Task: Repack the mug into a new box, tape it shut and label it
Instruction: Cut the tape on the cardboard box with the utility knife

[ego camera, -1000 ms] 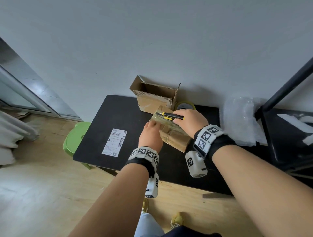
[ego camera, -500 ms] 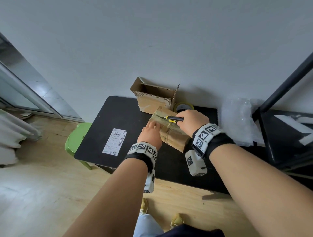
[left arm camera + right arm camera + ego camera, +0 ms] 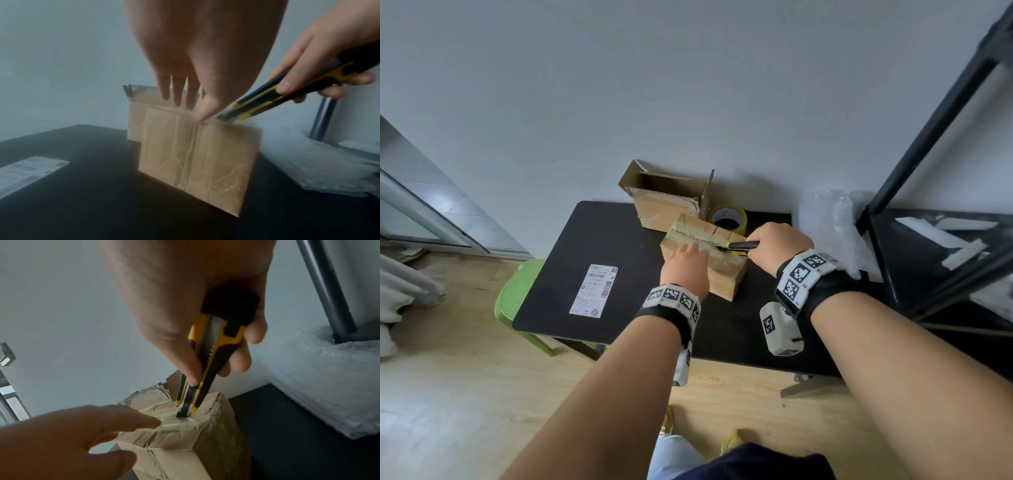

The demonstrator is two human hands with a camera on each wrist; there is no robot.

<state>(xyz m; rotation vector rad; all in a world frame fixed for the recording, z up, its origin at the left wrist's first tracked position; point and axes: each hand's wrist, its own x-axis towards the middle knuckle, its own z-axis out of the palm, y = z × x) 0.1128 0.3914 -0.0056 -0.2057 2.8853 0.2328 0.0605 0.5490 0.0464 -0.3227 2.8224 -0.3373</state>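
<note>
A taped brown cardboard box point(image 3: 722, 274) point(image 3: 197, 159) point(image 3: 185, 451) stands on the black table point(image 3: 585, 246). My left hand point(image 3: 683, 265) point(image 3: 185, 91) lies flat on the box top with straight fingers. My right hand point(image 3: 774, 245) point(image 3: 205, 353) grips a yellow and black utility knife point(image 3: 741, 247) point(image 3: 287, 92) point(image 3: 209, 369). Its blade is sunk into the taped seam on the box top, near the right end. Behind stands an open, empty cardboard box point(image 3: 667, 202). A white shipping label point(image 3: 594, 289) lies flat on the table at the left. No mug shows.
A roll of yellowish tape point(image 3: 727, 219) sits behind the taped box. Bubble wrap point(image 3: 832, 229) point(image 3: 329, 386) lies at the right by a black metal frame point(image 3: 928, 137). A green stool point(image 3: 517, 298) stands left of the table. The wall is close behind.
The knife has travelled along the top seam from the box's far left end towards the near right end. My left hand stayed on the box top.
</note>
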